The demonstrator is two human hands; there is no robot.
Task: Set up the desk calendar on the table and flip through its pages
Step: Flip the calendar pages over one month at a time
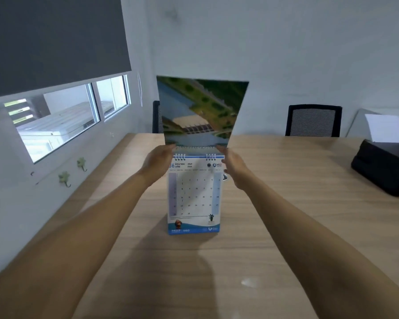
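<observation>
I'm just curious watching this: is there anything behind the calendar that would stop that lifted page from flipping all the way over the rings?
Nothing visible does. The lifted page stands upright above the desk calendar, held by the left hand and right hand. The table shows bare beyond; directly behind is hidden.

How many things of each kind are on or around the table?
Desk calendar: 1
Office chairs: 2
Black printer: 1
Wall hooks: 2
Total: 6
</observation>
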